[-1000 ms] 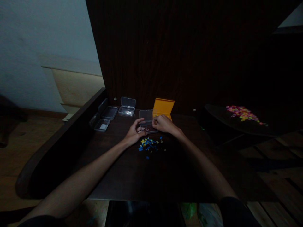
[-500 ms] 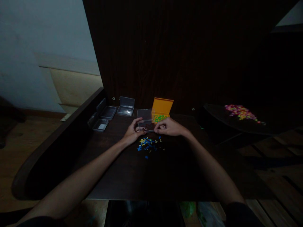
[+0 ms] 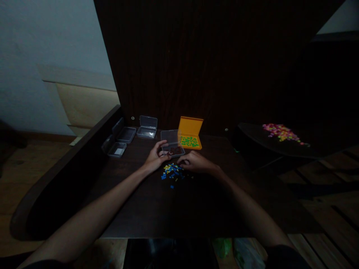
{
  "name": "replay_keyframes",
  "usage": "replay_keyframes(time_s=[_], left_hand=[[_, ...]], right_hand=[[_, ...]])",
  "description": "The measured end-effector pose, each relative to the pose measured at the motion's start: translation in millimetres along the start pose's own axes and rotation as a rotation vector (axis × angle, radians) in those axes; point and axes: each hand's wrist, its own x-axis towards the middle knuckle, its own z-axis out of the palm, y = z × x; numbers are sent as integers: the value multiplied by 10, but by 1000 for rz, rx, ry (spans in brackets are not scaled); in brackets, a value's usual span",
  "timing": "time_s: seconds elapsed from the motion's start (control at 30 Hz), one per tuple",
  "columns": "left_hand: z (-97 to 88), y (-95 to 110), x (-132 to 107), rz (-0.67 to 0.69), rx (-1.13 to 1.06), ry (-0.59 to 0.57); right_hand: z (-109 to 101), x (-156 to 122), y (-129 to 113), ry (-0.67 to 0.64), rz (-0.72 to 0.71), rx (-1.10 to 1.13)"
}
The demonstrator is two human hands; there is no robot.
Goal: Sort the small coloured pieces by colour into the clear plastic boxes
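My left hand grips the left side of a clear hinged plastic box, fingers and thumb closed on its edge. The box's lid stands up at the back, and small dark brown pieces lie inside. My right hand hovers at the upper right of a pile of small blue and yellow plastic pieces, just in front of the box. Its fingers are curled into a pinch; whatever may be between the tips is hidden. Directly behind stands an open orange box with green pieces in it.
Three more clear boxes with raised lids, one a rear box, stand at the table's back left, beside a raised side panel. Pink and yellow pieces lie on a dark surface at right. A dark board rises behind.
My right hand has moved down and toward me, from the clear box's right edge to the pile. The left hand keeps its grip on the box. The view has shifted slightly.
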Motion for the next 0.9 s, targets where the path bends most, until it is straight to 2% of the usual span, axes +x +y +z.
replay_keyframes(time_s=[0.3, 0.47, 0.57, 0.73, 0.9], left_hand=[[7, -11, 2, -2, -8, 2], [5, -11, 1, -3, -27, -14], [1, -13, 0, -1, -20, -19], [2, -11, -7, 14, -12, -25], [13, 8, -12, 7, -7, -39]], right_hand=[[25, 11, -35, 6, 21, -39], [-87, -12, -40, -34, -6, 50], [-183, 4, -29, 30, -4, 58], [-282, 133, -87, 79, -1, -54], [-244, 330, -138, 58, 17, -247]])
